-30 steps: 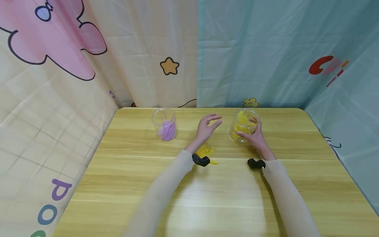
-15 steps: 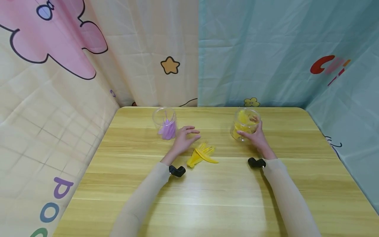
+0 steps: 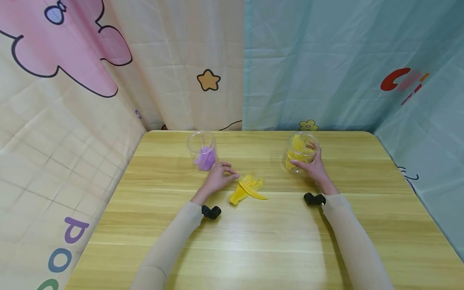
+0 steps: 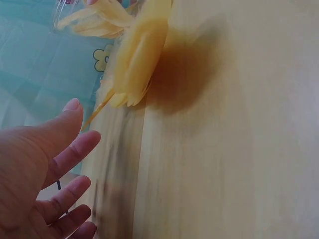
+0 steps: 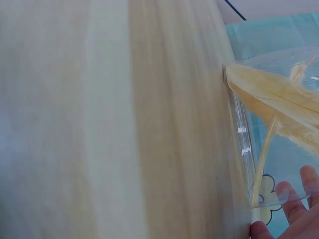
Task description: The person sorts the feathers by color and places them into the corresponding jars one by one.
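Several yellow feathers (image 3: pixel 247 191) lie in a small heap mid-table, one crossed over the others. Just left of them hovers my left hand (image 3: pixel 217 178), fingers loosely bent and thumb apart from them. In the left wrist view this hand (image 4: pixel 35 169) holds nothing, its thumb near the quill end of the blurred feathers (image 4: pixel 139 55). My right hand (image 3: pixel 314 168) grips the right side of a clear jar (image 3: pixel 284 156) standing at the back right. Yellow feathers (image 5: pixel 271 97) are inside it, and fingers (image 5: pixel 295 211) show at its wall in the right wrist view.
A second clear jar (image 3: pixel 192 150), holding purple feathers (image 3: pixel 206 158), stands at the back left behind my left hand. The wooden table (image 3: pixel 261 241) ends at patterned curtains (image 3: pixel 203 48) along the back and sides.
My left hand has moved left and toward me, from beside the right jar to the left of the feather heap, uncovering it. The right hand stays on the jar.
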`<state>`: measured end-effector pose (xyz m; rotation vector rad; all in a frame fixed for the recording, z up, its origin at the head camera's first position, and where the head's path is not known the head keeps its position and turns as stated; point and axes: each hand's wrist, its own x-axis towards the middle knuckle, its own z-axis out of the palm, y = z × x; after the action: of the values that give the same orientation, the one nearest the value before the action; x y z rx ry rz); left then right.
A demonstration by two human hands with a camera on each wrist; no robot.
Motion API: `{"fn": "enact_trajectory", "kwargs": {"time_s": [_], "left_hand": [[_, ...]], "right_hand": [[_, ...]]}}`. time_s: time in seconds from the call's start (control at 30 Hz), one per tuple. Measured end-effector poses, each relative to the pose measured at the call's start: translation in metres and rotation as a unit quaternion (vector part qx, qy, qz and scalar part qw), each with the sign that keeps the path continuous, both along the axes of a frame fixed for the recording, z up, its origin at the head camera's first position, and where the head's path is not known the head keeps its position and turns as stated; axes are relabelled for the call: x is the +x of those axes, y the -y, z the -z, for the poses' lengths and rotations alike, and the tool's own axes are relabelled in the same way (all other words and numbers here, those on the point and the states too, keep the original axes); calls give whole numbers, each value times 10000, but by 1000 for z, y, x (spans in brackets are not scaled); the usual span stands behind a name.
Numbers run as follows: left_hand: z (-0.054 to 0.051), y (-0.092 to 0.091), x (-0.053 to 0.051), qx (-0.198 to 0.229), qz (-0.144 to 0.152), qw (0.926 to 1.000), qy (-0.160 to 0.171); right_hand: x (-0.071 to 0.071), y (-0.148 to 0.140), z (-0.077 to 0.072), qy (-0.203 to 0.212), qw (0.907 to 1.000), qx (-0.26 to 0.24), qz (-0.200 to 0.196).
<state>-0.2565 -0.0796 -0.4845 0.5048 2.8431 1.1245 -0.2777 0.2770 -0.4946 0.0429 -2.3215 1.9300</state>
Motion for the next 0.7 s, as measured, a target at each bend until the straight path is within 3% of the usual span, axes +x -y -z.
{"fn": "enact_trajectory", "kwargs": {"time_s": [0.33,0.57,0.7], "left_hand": [[1,-2,-2,-115,-61,9999,83],[-11,-2,-7,763,257,9961,354],[-24,-10,-12,934,225,9952,162]], "right_hand": [[2,0,-2,50,10000,80,-8],[10,7,-19,71,9999,-101,-110],[8,4,-15,56,9999,-53,-76]]}}
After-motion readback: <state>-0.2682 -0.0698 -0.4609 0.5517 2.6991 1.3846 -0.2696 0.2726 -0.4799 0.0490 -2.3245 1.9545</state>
